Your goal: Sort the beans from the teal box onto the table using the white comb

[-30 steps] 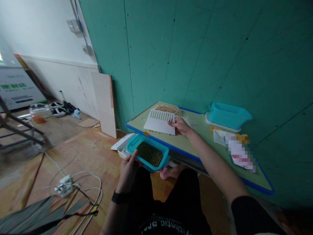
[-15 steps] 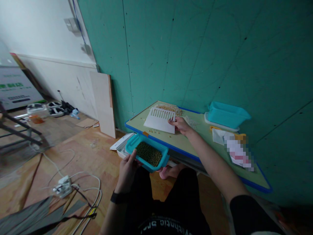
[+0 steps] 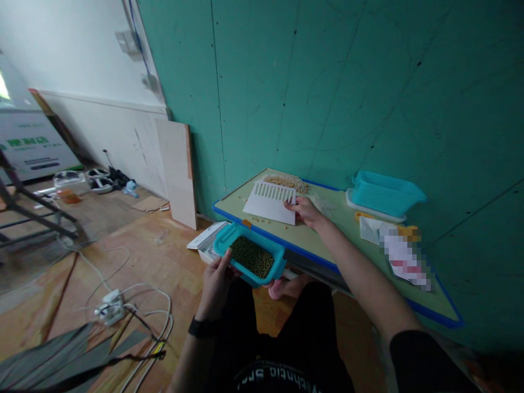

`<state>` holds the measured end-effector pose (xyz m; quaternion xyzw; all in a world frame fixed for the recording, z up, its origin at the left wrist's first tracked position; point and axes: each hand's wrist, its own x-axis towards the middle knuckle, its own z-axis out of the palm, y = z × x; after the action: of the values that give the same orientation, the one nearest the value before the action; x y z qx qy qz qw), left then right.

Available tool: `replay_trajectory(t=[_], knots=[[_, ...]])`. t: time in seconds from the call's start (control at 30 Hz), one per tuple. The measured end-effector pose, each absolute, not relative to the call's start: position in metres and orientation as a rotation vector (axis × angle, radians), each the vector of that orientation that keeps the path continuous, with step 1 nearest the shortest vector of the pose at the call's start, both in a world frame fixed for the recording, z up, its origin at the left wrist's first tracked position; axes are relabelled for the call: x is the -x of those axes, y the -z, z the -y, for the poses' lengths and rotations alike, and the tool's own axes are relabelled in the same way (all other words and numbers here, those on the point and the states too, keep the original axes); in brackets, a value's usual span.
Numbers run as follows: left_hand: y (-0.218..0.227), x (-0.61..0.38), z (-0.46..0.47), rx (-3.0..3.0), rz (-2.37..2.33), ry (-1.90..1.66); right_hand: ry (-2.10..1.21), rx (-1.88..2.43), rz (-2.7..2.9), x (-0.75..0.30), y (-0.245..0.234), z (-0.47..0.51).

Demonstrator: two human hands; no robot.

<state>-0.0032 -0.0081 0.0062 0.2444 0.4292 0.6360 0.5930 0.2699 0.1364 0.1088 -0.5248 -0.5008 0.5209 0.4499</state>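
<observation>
At table (image 3: 311,240), hands (image 3: 216,284) holding tub (image 3: 279,266), slotted panel (image 3: 270,208)

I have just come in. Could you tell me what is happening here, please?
A person's left hand holds a turquoise tub of dark green grains by the near edge of a table. The right hand grips a white slotted sheet over the table. Tan grains lie behind it; another tub stands farther right.

A turquoise open-topped tub (image 3: 279,264) holds small green beans (image 3: 250,256). Beyond it, a flat white scraper (image 3: 269,208) points its slots away.
</observation>
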Motion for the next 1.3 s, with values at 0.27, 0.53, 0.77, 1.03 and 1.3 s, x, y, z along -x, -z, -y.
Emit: replay_trajectory(t=[0.27, 0.53, 0.77, 1.03, 1.3], knots=[[-0.008, 0.005, 0.009, -0.582, -0.963, -1.462, -1.295, 1.304, 1.275, -0.268, -0.108, -0.135], [-0.008, 0.005, 0.010, -0.584, -0.973, -1.433, -1.333, 1.268, 1.261, -0.266, -0.112, -0.130], [-0.009, 0.003, 0.011, -0.585, -0.946, -1.449, -1.328, 1.286, 1.274, -0.267, -0.111, -0.131], [-0.017, -0.001, 0.013, -0.574, -0.961, -1.470, -1.296, 1.289, 1.305, -0.268, -0.112, -0.126], [-0.007, -0.013, 0.004, -0.573, -1.014, -1.527, -1.177, 1.322, 1.414, -0.278, -0.118, -0.115]])
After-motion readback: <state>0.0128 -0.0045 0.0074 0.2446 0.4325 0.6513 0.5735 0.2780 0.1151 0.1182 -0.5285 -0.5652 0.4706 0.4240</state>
